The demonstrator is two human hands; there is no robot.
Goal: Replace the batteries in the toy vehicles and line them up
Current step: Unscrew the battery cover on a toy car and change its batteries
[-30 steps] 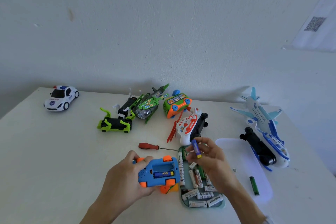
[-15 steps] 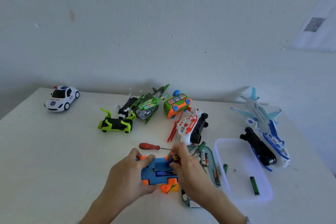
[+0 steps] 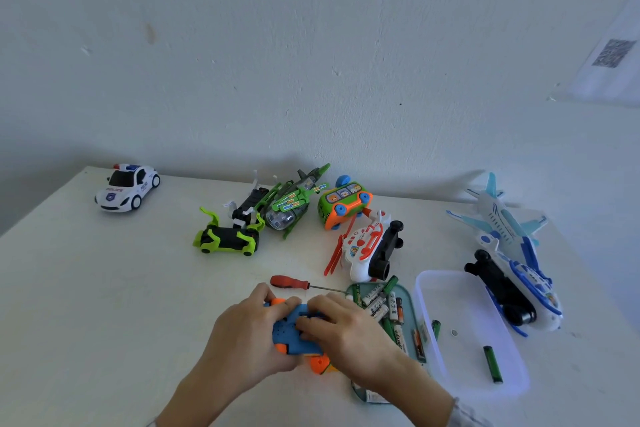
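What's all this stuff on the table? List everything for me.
Blue toy car with orange wheels: 1, upside down, held at the near edge.
White police car: 1, far left.
Green-black toy car: 1, centre.
Green helicopter: 1, centre back.
Green-orange bus: 1, on its side.
White-orange helicopter: 1, on its side.
Blue-white aeroplanes: 2, right.
Red-handled screwdriver: 1, beyond the hands.
Teal tray: 1, holding many batteries.
Clear plastic tub: 1, holding green batteries.
Left hand: grips the blue car.
Right hand: fingers on its underside.
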